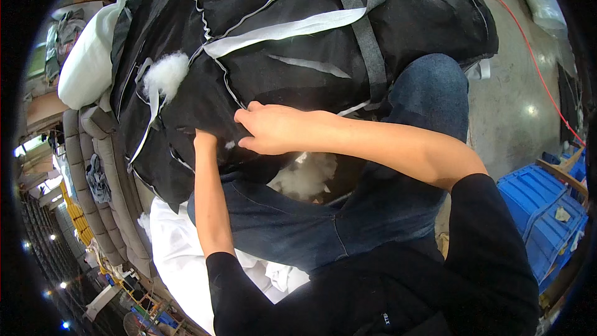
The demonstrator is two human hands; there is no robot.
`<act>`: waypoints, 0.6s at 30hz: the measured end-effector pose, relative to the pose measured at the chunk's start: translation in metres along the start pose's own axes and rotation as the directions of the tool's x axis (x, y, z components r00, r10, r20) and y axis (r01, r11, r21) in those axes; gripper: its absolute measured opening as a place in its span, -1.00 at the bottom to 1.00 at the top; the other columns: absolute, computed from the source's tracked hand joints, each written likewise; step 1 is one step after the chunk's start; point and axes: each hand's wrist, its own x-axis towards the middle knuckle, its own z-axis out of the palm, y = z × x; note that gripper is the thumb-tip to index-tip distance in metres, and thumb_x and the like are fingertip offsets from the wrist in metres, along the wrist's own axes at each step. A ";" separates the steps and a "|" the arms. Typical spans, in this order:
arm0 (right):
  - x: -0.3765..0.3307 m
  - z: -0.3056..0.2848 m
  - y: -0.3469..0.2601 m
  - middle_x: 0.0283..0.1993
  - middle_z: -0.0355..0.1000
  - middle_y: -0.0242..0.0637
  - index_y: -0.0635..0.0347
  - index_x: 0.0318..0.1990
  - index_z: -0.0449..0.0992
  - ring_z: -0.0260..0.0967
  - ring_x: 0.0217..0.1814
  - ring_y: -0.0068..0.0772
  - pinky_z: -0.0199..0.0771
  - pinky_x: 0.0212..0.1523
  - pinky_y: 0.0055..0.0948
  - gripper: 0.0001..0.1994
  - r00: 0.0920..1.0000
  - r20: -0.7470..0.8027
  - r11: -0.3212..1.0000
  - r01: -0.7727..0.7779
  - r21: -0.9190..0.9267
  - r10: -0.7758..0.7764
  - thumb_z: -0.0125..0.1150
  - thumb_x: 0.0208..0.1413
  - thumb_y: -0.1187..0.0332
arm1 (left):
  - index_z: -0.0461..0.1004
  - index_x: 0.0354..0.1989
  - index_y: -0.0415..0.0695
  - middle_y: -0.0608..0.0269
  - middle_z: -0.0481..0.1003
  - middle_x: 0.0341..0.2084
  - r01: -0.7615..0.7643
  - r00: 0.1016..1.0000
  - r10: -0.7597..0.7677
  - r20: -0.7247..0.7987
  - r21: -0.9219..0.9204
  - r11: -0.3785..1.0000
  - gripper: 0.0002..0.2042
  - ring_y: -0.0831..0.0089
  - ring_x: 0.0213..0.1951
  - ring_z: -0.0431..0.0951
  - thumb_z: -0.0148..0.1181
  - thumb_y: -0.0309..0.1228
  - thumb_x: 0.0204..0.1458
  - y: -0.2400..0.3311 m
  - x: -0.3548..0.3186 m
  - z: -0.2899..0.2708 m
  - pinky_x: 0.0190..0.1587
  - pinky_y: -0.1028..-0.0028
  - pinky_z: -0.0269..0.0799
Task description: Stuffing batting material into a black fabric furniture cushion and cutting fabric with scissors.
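Observation:
A large stuffed cushion in a black fabric cover (311, 87) with white cord along its seams lies in front of me. My left hand (206, 139) has gone into the cover up to about the wrist, so its fingers are hidden. Just right of it, my right hand (270, 128) pinches the black fabric near a seam. A tuft of white fibre filling (166, 77) pokes out of the cover beyond my left hand. Across the top run a white strap (289, 30) and a grey strap (368, 43).
More loose filling (305, 177) lies low between my legs. White cloth (177, 242) is bunched at my left, near a grey padded sofa (102, 193). Blue bins (538, 214) stand at the right, and a red hose (528, 43) crosses the floor there.

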 end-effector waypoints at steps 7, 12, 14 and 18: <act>0.004 -0.006 0.005 -0.06 0.33 0.15 0.36 0.02 0.29 0.38 -0.03 0.18 0.40 -0.03 -0.09 -0.58 0.999 0.036 1.000 0.011 0.014 -0.012 0.13 0.16 0.20 | 0.35 0.13 -0.28 -0.16 0.28 0.19 0.186 0.945 -0.183 0.272 0.014 0.982 -0.49 -0.12 0.24 0.22 0.17 -0.43 -0.07 0.028 -0.013 -0.029 0.24 0.07 0.17; 0.007 0.004 0.002 -0.09 0.34 0.13 0.36 0.01 0.29 0.40 -0.04 0.14 0.41 -0.05 -0.11 -0.58 0.998 0.056 1.000 -0.001 0.030 -0.001 0.14 0.16 0.20 | 0.43 0.01 -0.31 -0.14 0.32 0.16 0.004 0.992 -0.029 0.124 0.200 0.980 -0.59 -0.04 0.23 0.27 0.16 -0.49 -0.07 -0.015 -0.043 -0.033 0.33 0.20 0.11; 0.002 0.005 0.002 -0.09 0.34 0.12 0.37 0.01 0.29 0.40 -0.04 0.13 0.41 -0.05 -0.11 -0.58 0.997 0.075 1.000 0.005 0.030 -0.007 0.15 0.17 0.20 | 0.36 0.13 -0.25 -0.09 0.30 0.19 0.364 0.924 -0.320 0.208 -0.232 0.902 -0.50 0.02 0.25 0.25 0.19 -0.48 -0.07 -0.053 -0.022 -0.010 0.31 0.24 0.14; -0.003 0.007 -0.001 -0.10 0.35 0.10 0.36 -0.01 0.30 0.40 -0.05 0.13 0.41 -0.05 -0.10 -0.58 0.997 0.059 0.999 0.042 0.023 -0.043 0.15 0.16 0.19 | 0.33 0.18 -0.25 -0.09 0.31 0.19 0.175 0.978 -0.168 0.119 -0.049 0.983 -0.49 0.03 0.25 0.26 0.16 -0.44 -0.02 -0.125 0.004 0.044 0.28 0.25 0.16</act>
